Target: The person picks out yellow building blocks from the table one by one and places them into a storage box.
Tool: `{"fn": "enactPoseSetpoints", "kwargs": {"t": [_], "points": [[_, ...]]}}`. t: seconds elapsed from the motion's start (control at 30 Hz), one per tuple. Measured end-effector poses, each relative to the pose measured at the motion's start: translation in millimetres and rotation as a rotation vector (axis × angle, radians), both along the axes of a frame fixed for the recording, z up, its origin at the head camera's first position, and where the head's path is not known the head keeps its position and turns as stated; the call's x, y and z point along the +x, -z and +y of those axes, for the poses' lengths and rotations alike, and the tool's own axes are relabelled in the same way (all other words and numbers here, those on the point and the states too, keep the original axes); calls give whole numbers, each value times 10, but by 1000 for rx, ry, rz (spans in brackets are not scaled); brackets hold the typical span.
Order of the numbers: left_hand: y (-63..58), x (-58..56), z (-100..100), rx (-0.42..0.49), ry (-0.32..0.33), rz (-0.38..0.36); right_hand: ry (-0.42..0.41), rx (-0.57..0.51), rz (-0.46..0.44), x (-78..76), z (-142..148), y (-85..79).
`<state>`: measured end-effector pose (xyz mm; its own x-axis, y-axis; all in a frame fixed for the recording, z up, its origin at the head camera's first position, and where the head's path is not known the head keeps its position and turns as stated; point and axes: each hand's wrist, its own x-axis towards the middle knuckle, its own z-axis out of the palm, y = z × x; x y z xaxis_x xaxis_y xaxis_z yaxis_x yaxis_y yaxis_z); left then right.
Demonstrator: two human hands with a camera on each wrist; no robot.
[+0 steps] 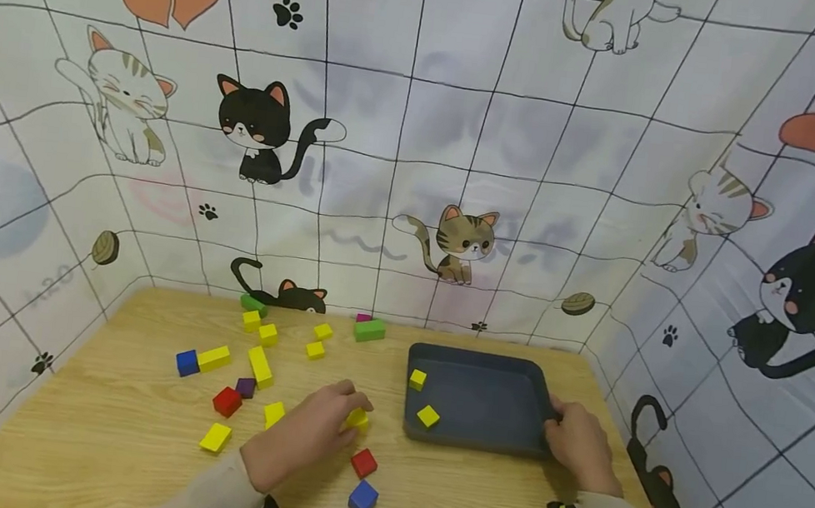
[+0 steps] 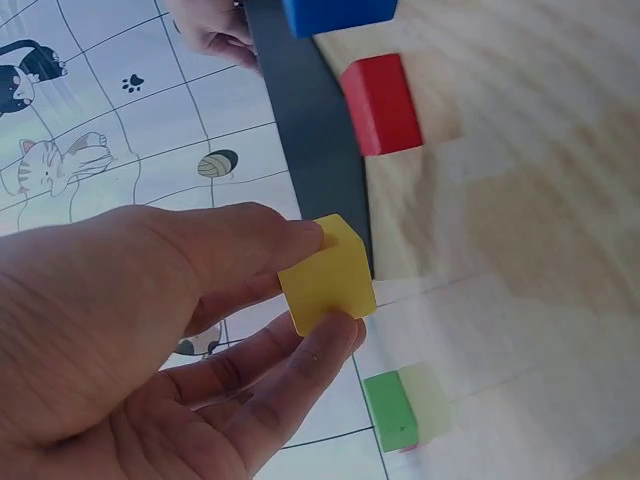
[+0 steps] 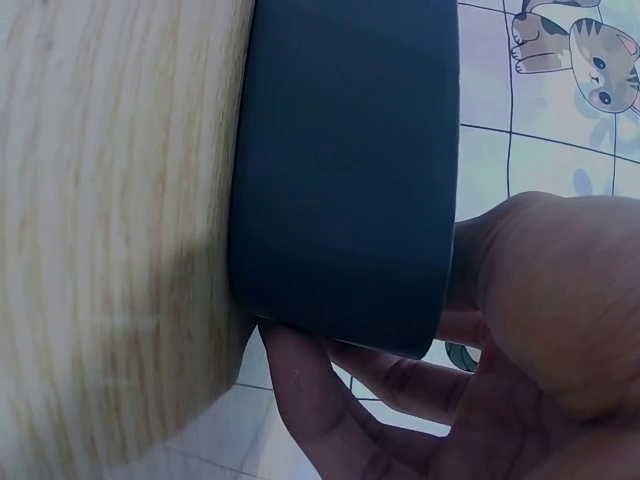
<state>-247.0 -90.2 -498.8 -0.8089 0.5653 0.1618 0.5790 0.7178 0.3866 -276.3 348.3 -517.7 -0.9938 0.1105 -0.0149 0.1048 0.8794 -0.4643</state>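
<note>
Between thumb and fingertips, my left hand (image 1: 312, 426) pinches a yellow block (image 2: 328, 280), just left of the dark grey tray (image 1: 479, 447). The left wrist view shows the block's faces plainly, with the fingers on two sides of it. At the tray's right side, my right hand (image 1: 578, 443) grips the rim; in the right wrist view its fingers (image 3: 305, 385) lie against the outer wall. Inside the tray sit two yellow cubes, one (image 1: 418, 380) near the left wall and another (image 1: 428, 416) closer to the front.
Right of my left forearm lie a red cube (image 1: 364, 463) and a blue cube (image 1: 364, 499). Several yellow blocks spread over the table's left half, with another red cube (image 1: 227, 402), a purple cube (image 1: 245, 387) and a blue cube (image 1: 187, 362). A green block (image 1: 369, 331) stands near the back edge.
</note>
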Motion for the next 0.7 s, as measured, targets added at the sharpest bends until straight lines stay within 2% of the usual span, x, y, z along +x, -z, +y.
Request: {"fn": "enactPoseSetpoints", "kwargs": {"t": [0.3, 0.7], "points": [[-109, -81, 163, 20, 5, 39, -11, -6, 2, 37, 35, 3], [-195, -247, 583, 50, 76, 104, -20, 3, 9, 3, 3, -14]]}}
